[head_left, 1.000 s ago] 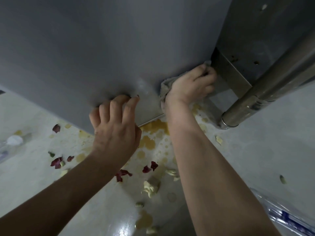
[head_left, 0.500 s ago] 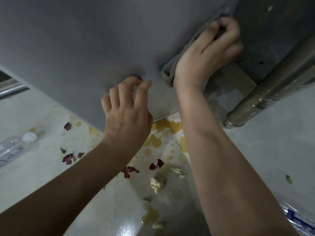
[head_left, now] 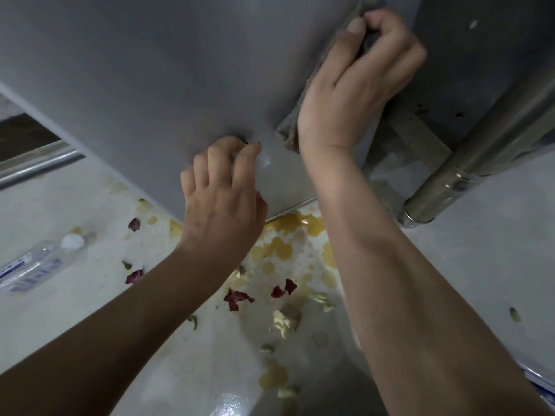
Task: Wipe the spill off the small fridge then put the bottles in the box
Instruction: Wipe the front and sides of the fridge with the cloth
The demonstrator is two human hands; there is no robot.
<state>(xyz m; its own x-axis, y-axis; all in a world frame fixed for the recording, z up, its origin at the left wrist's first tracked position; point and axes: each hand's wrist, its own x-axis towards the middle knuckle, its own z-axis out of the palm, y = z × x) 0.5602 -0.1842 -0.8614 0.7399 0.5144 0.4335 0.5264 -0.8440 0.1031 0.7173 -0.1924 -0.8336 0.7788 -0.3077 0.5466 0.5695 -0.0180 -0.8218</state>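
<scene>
The grey side of the small fridge (head_left: 156, 73) fills the upper part of the view. My right hand (head_left: 357, 82) grips a grey cloth (head_left: 288, 130) and presses it against the fridge's right edge, high up. My left hand (head_left: 223, 190) has its fingers curled, with the fingertips resting on the fridge panel near its lower edge. A clear plastic bottle (head_left: 42, 262) with a white cap lies on the floor at the left. Part of another bottle's label (head_left: 545, 391) shows at the bottom right edge.
Yellow-brown liquid (head_left: 288, 235) is pooled on the pale floor under the fridge corner, with red petals (head_left: 240, 297) and pale food scraps (head_left: 285, 321) scattered around. A metal tube leg (head_left: 444, 187) stands right of the fridge. Another metal rail (head_left: 36, 166) runs at the left.
My right hand has slid the cloth up along the fridge's right edge, from near the bottom corner to high up. My left hand has stayed on the panel.
</scene>
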